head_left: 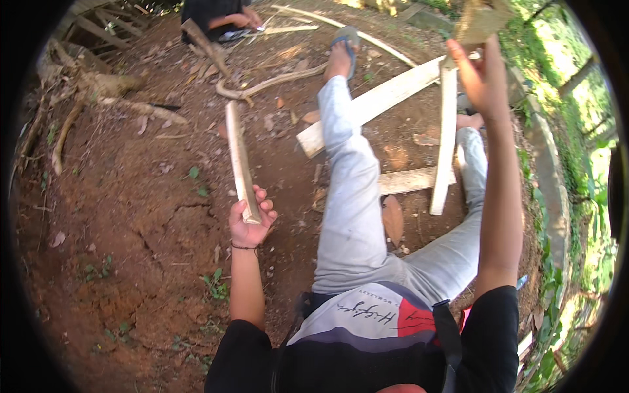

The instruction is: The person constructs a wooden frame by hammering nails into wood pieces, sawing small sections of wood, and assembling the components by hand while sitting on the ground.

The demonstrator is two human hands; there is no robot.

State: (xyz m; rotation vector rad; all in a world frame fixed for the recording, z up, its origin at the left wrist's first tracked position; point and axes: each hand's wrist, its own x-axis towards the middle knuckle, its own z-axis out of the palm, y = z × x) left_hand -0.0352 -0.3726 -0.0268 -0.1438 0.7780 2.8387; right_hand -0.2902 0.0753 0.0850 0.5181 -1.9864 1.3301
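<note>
My left hand [255,211] is closed round the lower end of a pale split wood strip [238,152], which points away from me over the bare soil. At the upper right my right hand [483,82] is raised, with its fingers at a blurred tan, block-like thing [483,23]. What that thing is, I cannot make out. Just left of this hand, a narrow pale wood strip [445,144] runs toward me between my legs. It crosses a wider pale plank [383,101] lying slantwise, and its near end lies beside a shorter board [413,181].
My outstretched legs [350,196] flank the boards. Ahead lie a curved branch [282,80] and a long thin strip [373,40]. Another person's hand [247,18] shows at the top. Tree roots [98,85] stand at left, a concrete edge [553,177] at right.
</note>
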